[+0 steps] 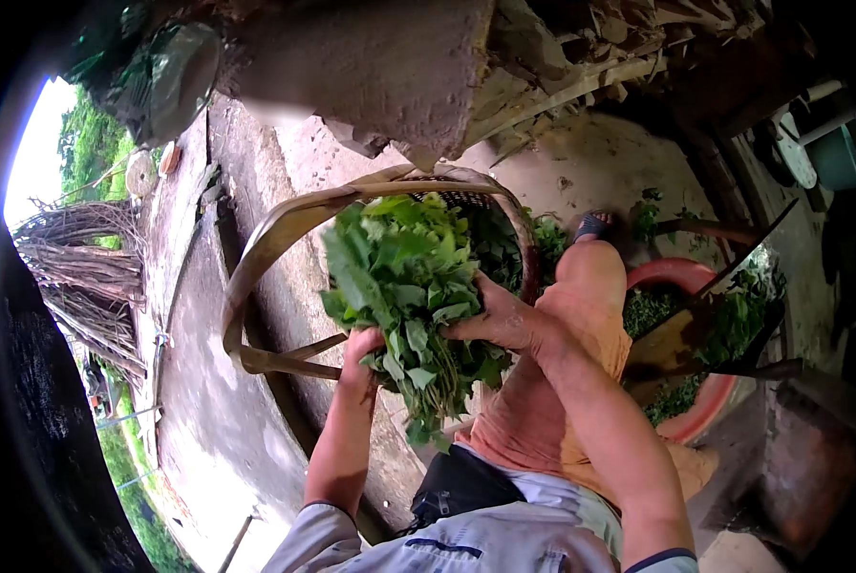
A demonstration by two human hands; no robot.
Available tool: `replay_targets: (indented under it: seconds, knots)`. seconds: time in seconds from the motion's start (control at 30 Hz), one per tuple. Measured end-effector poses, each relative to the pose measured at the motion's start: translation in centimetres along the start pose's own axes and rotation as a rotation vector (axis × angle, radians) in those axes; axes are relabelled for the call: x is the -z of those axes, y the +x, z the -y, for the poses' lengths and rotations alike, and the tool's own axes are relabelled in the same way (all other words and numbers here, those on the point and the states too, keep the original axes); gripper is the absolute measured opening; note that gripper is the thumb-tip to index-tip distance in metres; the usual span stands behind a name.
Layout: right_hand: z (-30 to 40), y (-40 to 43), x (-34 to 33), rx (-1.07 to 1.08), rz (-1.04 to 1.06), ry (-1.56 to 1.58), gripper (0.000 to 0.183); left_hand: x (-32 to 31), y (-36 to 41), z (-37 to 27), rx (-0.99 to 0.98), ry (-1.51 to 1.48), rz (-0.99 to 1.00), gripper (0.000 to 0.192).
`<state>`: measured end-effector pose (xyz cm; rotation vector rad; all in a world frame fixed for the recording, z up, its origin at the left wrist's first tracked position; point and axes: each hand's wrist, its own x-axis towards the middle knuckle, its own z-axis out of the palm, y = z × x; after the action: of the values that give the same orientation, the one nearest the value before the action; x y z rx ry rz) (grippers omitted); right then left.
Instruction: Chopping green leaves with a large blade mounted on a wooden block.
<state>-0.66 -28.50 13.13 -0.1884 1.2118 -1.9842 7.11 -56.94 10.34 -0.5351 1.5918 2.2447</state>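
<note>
Between my two hands is a thick bundle of leafy greens (406, 279), its thin stems hanging towards my lap. My left hand (366, 345) grips it from the left, and some of the fingers are hidden behind leaves. On the right side, my right hand (496, 315) presses around the same bundle with the thumb across the stems. Just beyond, a woven basket (521, 236) with a broad bent handle (285, 215) stands behind and around the bundle. More dark leaves (496, 243) lie inside it.
To my right is a red plastic basin (675, 272) holding chopped greens. A wooden board (664, 340) and a long blade (750, 247) lie across it, with a leaf pile (743, 308) alongside. Bundled sticks (84, 265) are stacked at the far left. A rough slab (371, 64) juts in above.
</note>
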Motion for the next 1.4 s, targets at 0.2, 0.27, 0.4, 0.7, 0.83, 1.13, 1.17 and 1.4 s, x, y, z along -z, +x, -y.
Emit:
replay_targets:
  seconds: [0.2,0.27,0.4,0.7,0.83,1.13,1.17,1.4]
  knots:
    - [-1.8,-0.7,-1.5,-0.031,-0.204,0.01,0.105,-6.0,0.3,-2.4,-0.014,-0.225,-0.219,0.038]
    - [-2.4,-0.2,-2.1,-0.032,-0.218,-0.105,0.118,-4.4,1.1,-1.9,-0.036,-0.154,-0.21,0.031]
    - [-2.5,0.1,-3.3,0.011,-0.302,-0.255,0.134,-4.6,2.8,-0.7,-0.213,0.308,-0.459,0.03]
    - [-5.4,-0.5,-4.4,0.161,-0.452,-0.673,0.149,-6.1,-0.3,7.0,-0.758,0.637,-0.393,0.033]
    - [-4.8,-2.8,-3.4,0.237,-0.41,-0.38,0.138,-11.4,0.2,5.5,-0.141,-0.137,-0.833,0.044]
    - [-1.4,-6.0,-3.7,0.438,-0.356,-0.098,0.124,-5.3,-2.8,4.1,-0.422,0.294,-0.201,0.026]
    - [-0.6,-7.3,-3.2,0.45,-0.366,-0.108,0.124,-4.5,-2.6,4.8,-0.457,0.375,-0.163,0.025]
    - [5.1,-16.9,-0.2,0.454,-0.7,-0.524,0.122,-12.9,-2.3,2.8,-0.15,-0.235,-0.07,0.037]
